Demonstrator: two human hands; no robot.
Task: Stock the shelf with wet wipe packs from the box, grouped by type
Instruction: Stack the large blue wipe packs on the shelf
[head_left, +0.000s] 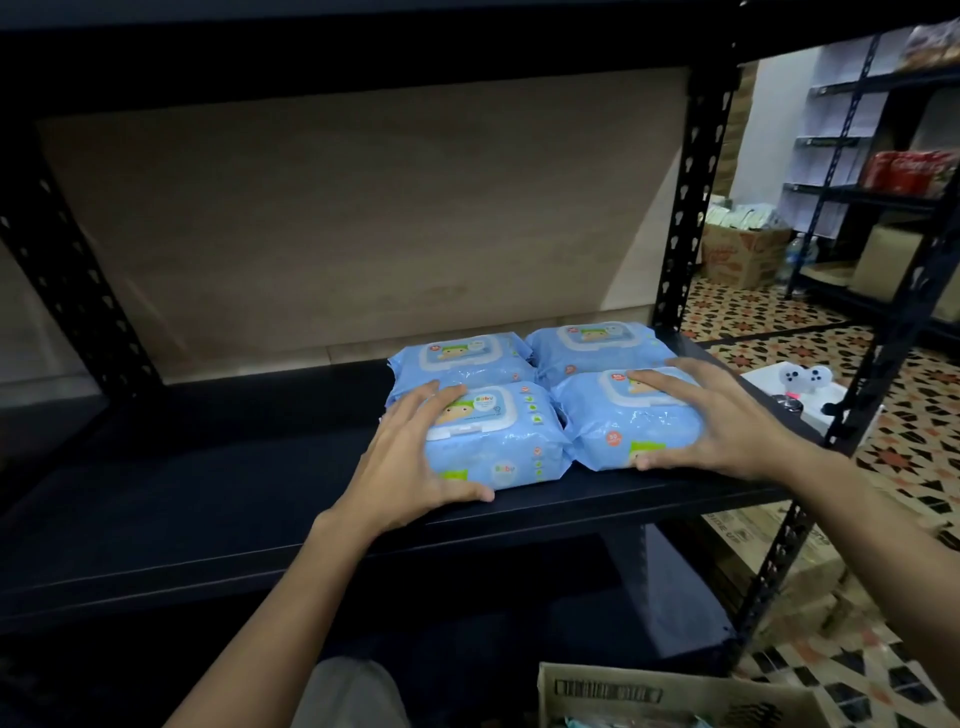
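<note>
The left hand curls fingers over the top and thumb along the front edge of the front-left pack; the right hand clamps the front-right pack the same way. The two packs touch side by side, near the front lip of the shelf, with two more blue packs just behind. Bare shelf runs left to the upright; the right post stands near. The box sits below, at the lower right
</note>
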